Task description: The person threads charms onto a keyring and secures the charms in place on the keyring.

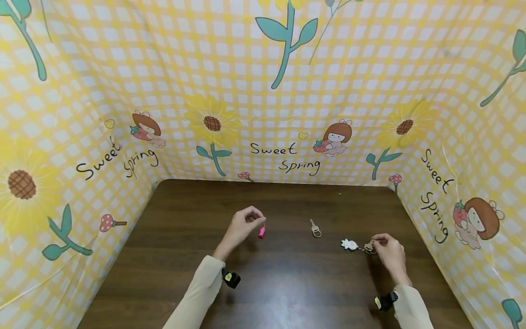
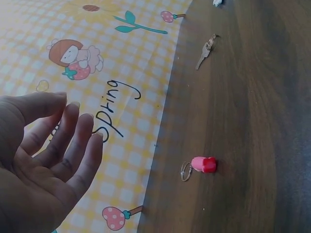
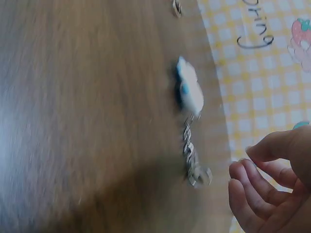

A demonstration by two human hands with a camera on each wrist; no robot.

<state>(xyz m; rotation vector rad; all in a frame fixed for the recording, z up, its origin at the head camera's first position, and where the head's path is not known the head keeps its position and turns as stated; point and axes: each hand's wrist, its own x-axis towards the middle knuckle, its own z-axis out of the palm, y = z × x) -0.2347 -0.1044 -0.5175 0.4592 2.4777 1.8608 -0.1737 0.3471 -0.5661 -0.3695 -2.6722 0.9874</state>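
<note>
A pink charm (image 1: 261,232) (image 2: 204,164) with a metal ring (image 2: 186,171) lies beside the fingertips of my left hand (image 1: 242,228) (image 2: 53,160); the fingers bend loosely and hold nothing. Between the hands lies a key on a ring (image 1: 315,228) (image 2: 206,51). A white charm (image 1: 349,244) (image 3: 191,90) has a twisted chain (image 3: 188,141) running toward my right hand (image 1: 391,256) (image 3: 267,189). In the right wrist view the thumb and fingertips are close together, apart from the chain's metal end, with nothing seen between them.
The brown wooden table (image 1: 279,283) is bounded at the back and both sides by a yellow checked cloth (image 1: 230,82) with flowers, figures and lettering. Black devices sit at both wrists, below the beige sleeves (image 1: 199,283).
</note>
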